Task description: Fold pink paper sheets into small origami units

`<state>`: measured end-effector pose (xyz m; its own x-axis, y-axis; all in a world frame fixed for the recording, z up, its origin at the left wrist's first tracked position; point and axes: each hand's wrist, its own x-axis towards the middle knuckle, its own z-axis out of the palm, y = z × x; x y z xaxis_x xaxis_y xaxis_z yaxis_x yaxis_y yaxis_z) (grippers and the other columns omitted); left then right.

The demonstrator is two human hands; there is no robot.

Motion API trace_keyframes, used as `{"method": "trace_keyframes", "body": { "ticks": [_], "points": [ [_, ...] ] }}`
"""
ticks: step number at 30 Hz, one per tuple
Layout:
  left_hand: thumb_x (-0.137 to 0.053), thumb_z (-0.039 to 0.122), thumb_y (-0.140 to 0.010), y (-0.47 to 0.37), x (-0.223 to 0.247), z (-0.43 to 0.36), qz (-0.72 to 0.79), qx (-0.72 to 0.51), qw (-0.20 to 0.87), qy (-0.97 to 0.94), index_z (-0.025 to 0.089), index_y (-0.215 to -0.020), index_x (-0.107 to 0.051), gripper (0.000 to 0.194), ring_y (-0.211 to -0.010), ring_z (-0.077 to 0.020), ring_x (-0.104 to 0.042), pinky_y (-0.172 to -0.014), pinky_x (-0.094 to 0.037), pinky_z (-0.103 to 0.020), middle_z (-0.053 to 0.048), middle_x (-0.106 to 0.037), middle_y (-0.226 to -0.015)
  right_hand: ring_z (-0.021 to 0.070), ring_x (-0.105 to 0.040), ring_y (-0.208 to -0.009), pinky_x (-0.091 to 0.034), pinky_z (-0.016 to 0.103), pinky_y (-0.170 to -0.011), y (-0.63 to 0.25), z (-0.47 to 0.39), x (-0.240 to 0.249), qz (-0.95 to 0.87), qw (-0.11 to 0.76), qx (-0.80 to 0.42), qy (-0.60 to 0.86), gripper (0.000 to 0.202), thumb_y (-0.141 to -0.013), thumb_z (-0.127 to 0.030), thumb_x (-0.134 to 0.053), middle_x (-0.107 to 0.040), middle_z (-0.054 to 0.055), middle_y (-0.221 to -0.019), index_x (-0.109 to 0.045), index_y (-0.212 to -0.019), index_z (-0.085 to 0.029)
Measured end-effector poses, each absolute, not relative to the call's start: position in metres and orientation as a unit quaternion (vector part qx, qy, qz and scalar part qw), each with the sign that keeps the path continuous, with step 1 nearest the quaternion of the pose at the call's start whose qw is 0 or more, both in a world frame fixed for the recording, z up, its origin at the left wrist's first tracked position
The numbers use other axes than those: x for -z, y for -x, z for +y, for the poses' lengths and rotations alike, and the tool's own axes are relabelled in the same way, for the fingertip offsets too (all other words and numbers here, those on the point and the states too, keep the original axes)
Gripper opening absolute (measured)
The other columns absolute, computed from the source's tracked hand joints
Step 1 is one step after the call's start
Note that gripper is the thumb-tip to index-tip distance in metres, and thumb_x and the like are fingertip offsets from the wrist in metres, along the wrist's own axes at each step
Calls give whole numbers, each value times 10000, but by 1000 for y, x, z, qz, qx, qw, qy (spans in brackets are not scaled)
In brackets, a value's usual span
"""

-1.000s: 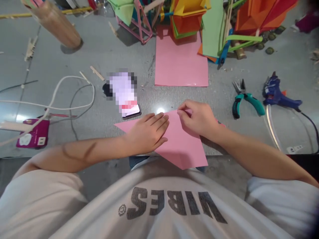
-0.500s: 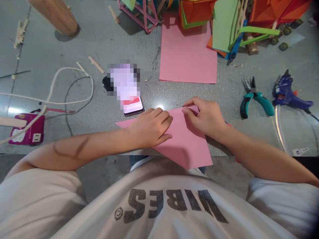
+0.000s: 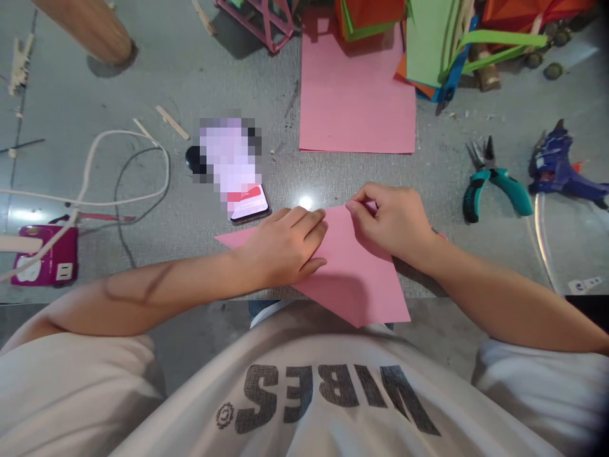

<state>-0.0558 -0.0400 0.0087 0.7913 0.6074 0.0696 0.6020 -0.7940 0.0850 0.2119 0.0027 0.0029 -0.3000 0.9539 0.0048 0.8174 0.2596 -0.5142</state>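
Observation:
A pink sheet of paper point(image 3: 354, 266) lies at the table's front edge, its near corners reaching past the edge towards my shirt. It looks folded, with a pointed corner sticking out to the left. My left hand point(image 3: 290, 244) rests flat on the sheet's left part, fingers extended and palm down. At the sheet's far right edge, my right hand point(image 3: 394, 219) pinches the paper between thumb and forefinger. Part of the fold is hidden beneath the hands.
A phone point(image 3: 245, 190) lies beyond my left hand. Further back is a stack of pink paper point(image 3: 356, 114). Pliers point(image 3: 497, 181) and a blue glue gun point(image 3: 561, 165) lie to the right. A white cable point(image 3: 126, 132) and a magenta box point(image 3: 45, 254) are at the left.
The view has shifted slightly. My left hand's fingers lie a little straighter on the paper; my right hand keeps its pinch at nearly the same spot.

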Motion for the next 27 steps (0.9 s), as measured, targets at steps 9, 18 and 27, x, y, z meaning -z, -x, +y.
{"method": "trace_keyframes", "body": {
  "ticks": [9, 18, 27],
  "points": [
    [-678, 504, -1106, 56, -7, -40, 320, -68, 30, -944, 63, -1438, -730, 554, -1204, -375, -726, -970, -615, -505, -235, -740, -1536, 234, -690, -696, -453, 388, -728, -211, -1, -5, -780, 144, -221, 567, 170, -1018, -285, -639, -802, 44, -790, -743, -889, -246],
    [-644, 491, -1130, 56, -8, -41, 321, -58, 23, -945, 34, -1487, -711, 584, -1257, -393, -722, -1003, -628, -528, -256, -723, -1567, 273, -693, -702, -473, 402, -743, -219, -1, -11, -783, 139, -197, 573, 342, -1034, -393, -633, -757, 31, -763, -739, -1314, -228],
    [-612, 457, -1146, 55, -10, -42, 357, -37, 14, -933, 9, -1543, -685, 603, -1296, -408, -725, -1019, -630, -539, -270, -696, -1607, 263, -634, -630, -437, 390, -702, -222, 0, -8, -813, 107, -201, 536, 358, -1068, -348, -559, -700, 3, -704, -680, -1392, -255]
  ]
}}
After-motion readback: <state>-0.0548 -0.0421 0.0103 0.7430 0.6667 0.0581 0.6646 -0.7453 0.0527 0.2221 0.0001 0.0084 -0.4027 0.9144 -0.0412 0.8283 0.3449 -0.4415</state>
